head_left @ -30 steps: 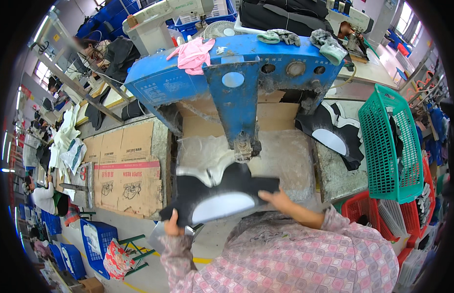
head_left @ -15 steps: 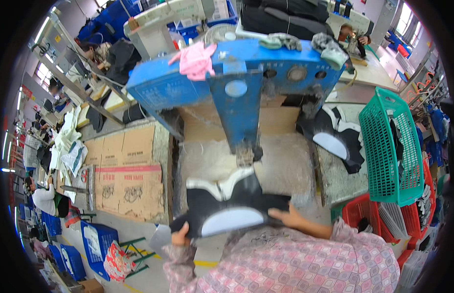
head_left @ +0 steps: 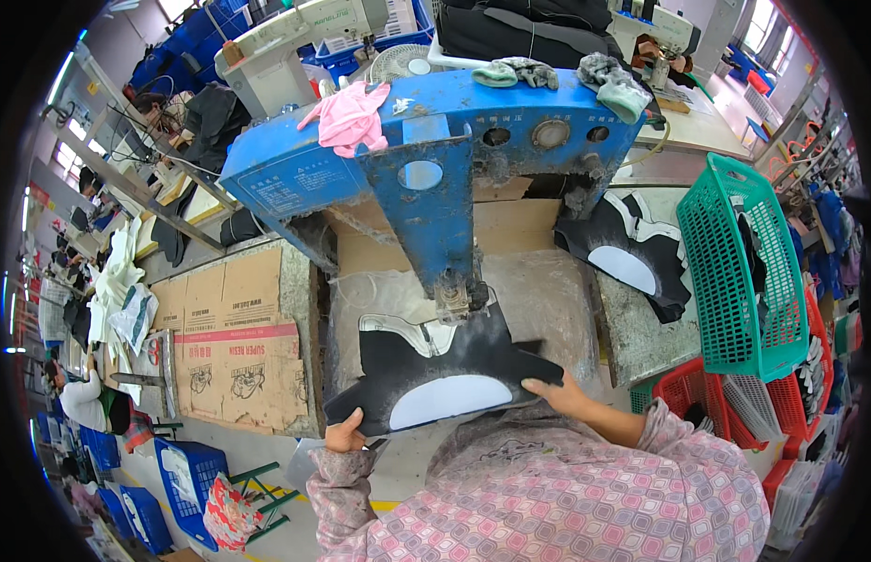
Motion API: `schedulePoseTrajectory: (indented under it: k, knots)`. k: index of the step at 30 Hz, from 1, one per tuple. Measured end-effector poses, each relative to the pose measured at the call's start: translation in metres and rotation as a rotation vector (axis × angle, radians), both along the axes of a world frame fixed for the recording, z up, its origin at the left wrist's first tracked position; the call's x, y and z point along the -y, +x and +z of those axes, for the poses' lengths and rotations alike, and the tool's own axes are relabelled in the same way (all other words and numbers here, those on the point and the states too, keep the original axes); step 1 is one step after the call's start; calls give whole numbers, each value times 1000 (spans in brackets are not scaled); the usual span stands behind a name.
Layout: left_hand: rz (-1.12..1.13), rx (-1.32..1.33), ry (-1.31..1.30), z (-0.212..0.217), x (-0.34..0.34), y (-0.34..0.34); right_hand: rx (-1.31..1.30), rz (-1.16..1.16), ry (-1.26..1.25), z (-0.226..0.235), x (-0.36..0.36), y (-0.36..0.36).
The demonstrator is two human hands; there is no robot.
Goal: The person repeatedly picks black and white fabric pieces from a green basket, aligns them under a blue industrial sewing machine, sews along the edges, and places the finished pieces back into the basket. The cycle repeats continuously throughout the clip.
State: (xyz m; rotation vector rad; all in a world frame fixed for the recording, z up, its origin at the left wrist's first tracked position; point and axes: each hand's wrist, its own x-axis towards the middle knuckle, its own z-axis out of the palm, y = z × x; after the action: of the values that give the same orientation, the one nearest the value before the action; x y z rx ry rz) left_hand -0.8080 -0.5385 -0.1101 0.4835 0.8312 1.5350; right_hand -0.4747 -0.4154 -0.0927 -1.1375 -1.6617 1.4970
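A black fabric shoe upper [head_left: 370,405] with a white half-moon panel and white-edged top lies spread before me. My left hand [head_left: 345,434] pinches its left end, thumb on top. At its right end my right hand [head_left: 559,393] grips the black fabric with thumb uppermost. The upper's far white edge is under the nozzle head [head_left: 454,302] of a blue machine [head_left: 418,220]; whether they touch I cannot tell. A similar black piece with a white panel [head_left: 623,267] rests on the right-hand side table.
Flattened cardboard [head_left: 234,375] covers the left table. A green basket [head_left: 743,281] stands at the right, above red baskets [head_left: 688,398]. On the machine lie a pink cloth [head_left: 349,117] and grey-green gloves [head_left: 609,86]. Another person [head_left: 84,398] works far left.
Both hands have pushed the black shoe upper slightly away from me, bringing its white edge beneath the nozzle head. My view has shifted a little, too.
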Motion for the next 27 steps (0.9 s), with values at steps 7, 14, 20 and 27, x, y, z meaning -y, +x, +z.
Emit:
schedulePoseTrajectory:
  k: [7, 14, 20, 27]
  knots:
    - [-155, -52, 16, -1, -8, 15, -4, -116, -95, -16, -9, 21]
    - [-44, -131, -264, 10, -17, 30, -152, -367, -509, -23, -18, 37]
    - [-250, 65, -442, -6, -13, 22, 27, -476, -275, -23, -15, 51]
    - [-89, -108, -261, -18, -14, 41, 84, -405, -282, -25, -5, 77]
